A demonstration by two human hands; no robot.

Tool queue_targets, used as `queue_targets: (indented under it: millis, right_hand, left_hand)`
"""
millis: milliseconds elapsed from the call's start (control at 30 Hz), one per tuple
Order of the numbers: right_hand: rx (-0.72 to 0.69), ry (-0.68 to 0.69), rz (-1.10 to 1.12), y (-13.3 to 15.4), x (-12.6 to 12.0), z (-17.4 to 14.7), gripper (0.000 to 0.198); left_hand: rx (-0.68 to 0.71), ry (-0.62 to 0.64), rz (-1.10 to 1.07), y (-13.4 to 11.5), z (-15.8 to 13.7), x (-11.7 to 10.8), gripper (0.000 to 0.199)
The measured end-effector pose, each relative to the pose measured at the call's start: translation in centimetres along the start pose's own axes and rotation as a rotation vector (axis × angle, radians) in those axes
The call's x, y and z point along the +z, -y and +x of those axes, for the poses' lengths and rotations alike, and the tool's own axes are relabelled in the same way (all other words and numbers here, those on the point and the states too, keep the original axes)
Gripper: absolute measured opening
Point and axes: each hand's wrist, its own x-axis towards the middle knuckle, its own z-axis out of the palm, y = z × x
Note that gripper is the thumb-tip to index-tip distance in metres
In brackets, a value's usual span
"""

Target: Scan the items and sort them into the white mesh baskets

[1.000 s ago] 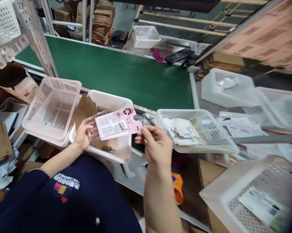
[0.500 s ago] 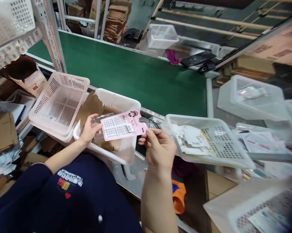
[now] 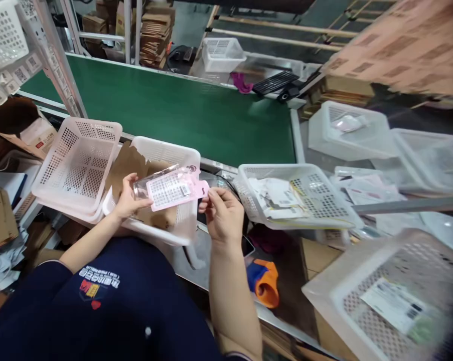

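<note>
A pink card pack (image 3: 169, 189) with rows of small printed or packed pieces and a barcode label is held over a white basket (image 3: 183, 235). My right hand (image 3: 225, 214) pinches its narrow right end between thumb and fingers. My left hand (image 3: 127, 200) is closed at the other end, on a clear plastic package (image 3: 141, 186) that lies partly behind the card. The left thumb touches the card's edge. Brown cardboard (image 3: 126, 168) lies in the basket below; the card hides some of it.
Stacked empty-looking baskets (image 3: 38, 193) stand at left. To the right, another basket (image 3: 245, 200) holds white packets. A green conveyor belt (image 3: 173, 110) runs behind. An orange and blue item (image 3: 267, 288) lies below my right forearm. More bins (image 3: 320, 130) stand at far right.
The view has turned to the right, so the surroundings sit farther left. The card pack has tilted, and more of the clear package shows behind it. Both hands keep their hold.
</note>
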Motion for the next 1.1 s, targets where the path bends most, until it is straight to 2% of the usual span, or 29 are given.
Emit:
queue_targets:
  millis: [100,167,267,333,467,567,667,767,1100]
  right_hand:
    - [0.006,-0.026,0.026,0.1,-0.3,-0.1,0.043]
    - [0.005,-0.032,0.035,0.2,-0.5,-0.3,0.043]
    - [-0.014,-0.003,0.021,0.3,-0.7,-0.5,0.041]
    - [-0.012,0.01,0.023,0.3,-0.8,-0.6,0.04]
    - [0.011,-0.002,0.054,0.0,-0.8,-0.6,0.041]
    - [0.011,-0.006,0.066,-0.1,-0.6,-0.4,0.042]
    - [0.019,-0.012,0.066,-0.1,-0.5,-0.2,0.041]
    - [0.026,-0.028,0.056,-0.2,-0.4,0.0,0.041]
    - [0.022,-0.052,0.037,-1.4,-0.8,0.5,0.039]
  left_hand:
    - [0.04,0.142,0.188,0.1,-0.2,-0.2,0.122]
    - [0.048,0.19,0.331,0.1,-0.3,-0.4,0.141]
    - [0.072,0.23,0.503,0.1,-0.4,-0.5,0.15]
    - [0.086,0.23,0.557,0.2,-0.4,-0.6,0.145]
    - [0.094,0.2,0.528,0.6,-0.2,-1.1,0.128]
    - [0.078,0.235,0.502,0.5,0.0,-1.5,0.118]
    - [0.056,0.288,0.409,0.1,0.1,-1.6,0.116]
    - [0.043,0.284,0.351,-0.3,0.1,-1.6,0.117]
    - [0.106,0.298,0.318,-0.6,0.0,-0.8,0.105]
